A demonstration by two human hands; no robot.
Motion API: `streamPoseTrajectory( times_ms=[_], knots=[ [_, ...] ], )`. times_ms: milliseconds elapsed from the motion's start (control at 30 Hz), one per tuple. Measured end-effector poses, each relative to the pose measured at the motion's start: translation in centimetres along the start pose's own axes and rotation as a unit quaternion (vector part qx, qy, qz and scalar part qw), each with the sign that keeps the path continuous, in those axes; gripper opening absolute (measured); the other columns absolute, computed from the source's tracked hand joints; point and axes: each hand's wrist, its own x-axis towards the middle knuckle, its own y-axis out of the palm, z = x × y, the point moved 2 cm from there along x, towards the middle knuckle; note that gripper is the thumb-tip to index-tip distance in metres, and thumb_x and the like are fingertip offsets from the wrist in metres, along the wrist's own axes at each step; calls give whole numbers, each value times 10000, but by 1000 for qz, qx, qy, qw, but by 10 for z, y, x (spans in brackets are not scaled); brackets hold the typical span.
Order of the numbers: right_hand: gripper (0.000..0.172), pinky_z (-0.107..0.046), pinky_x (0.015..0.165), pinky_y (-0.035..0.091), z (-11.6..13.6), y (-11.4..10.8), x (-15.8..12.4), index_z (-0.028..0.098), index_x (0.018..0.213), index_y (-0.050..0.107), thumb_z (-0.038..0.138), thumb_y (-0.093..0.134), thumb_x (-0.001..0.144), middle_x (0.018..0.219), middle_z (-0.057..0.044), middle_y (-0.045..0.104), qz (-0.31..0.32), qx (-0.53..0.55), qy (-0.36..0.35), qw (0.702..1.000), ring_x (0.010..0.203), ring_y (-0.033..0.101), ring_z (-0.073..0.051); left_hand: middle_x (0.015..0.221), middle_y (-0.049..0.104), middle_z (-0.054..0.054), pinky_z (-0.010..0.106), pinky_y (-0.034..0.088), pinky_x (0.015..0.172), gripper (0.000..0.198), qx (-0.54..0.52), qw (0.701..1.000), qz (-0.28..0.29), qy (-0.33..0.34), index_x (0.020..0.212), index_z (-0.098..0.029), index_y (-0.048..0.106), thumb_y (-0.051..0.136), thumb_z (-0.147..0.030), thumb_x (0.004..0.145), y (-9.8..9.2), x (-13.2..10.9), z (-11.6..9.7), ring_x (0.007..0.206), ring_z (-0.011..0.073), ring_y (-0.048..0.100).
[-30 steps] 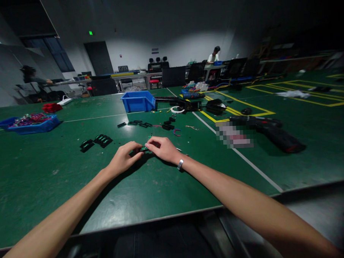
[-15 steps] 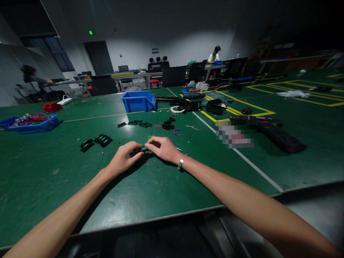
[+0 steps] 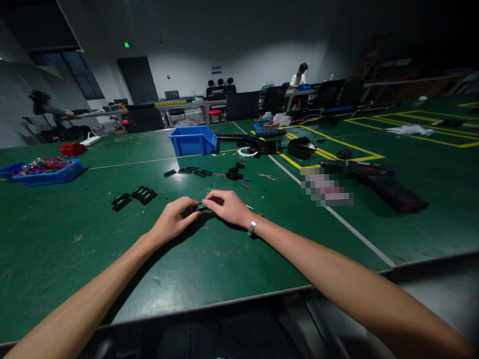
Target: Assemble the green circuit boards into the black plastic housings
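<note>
Between my two hands is a small black piece with a green circuit board (image 3: pixel 201 206), mostly covered by fingers. My left hand (image 3: pixel 176 218) pinches its left end between thumb and fingers. On the other end, the thumb and fingertips of my right hand (image 3: pixel 229 207) press against it; a silver band circles that wrist. Left of my hands lie several black pieces with green boards (image 3: pixel 143 194) in two groups. Beyond my fingers are black rectangular frames (image 3: pixel 195 171) and small black parts (image 3: pixel 234 174) with red and blue wires (image 3: pixel 246 183).
A blue bin (image 3: pixel 193 141) stands past the small parts. At the left, a blue tray (image 3: pixel 49 177) holds tangled coloured wires. A black power tool (image 3: pixel 382 184) lies on the right, near a blurred patch. Two people sit at far tables.
Almost nothing differs. Both hands stay around the small piece in the same spot, with only a very slight shift of the right fingertips.
</note>
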Motion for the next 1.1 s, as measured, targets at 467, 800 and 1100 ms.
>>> streamPoseTrajectory(
  times_ms=[467,800,1100],
  knots=[
    [199,-248,661,397,0,1,0,181,867,711,325,596,942,783,-4,696,4,0,-4,1000,707,583,-137,868,658,34,262,457,712,244,10,1000,8,-3,1014,-170,652,612,-399,941,0,1,-2,772,149,600],
    [232,-247,683,398,1,2,-1,181,889,720,338,568,968,822,-11,713,17,-3,-4,1000,736,593,-138,860,658,41,267,447,710,253,20,1000,22,-5,998,-173,653,543,-399,971,-2,2,-5,764,157,592],
    [229,-238,596,359,-4,3,-1,175,996,719,342,567,961,712,3,638,29,-24,21,999,620,513,-118,948,677,81,304,463,811,310,118,992,11,-39,978,-171,702,547,-438,951,-48,5,17,883,210,622]
  ],
)
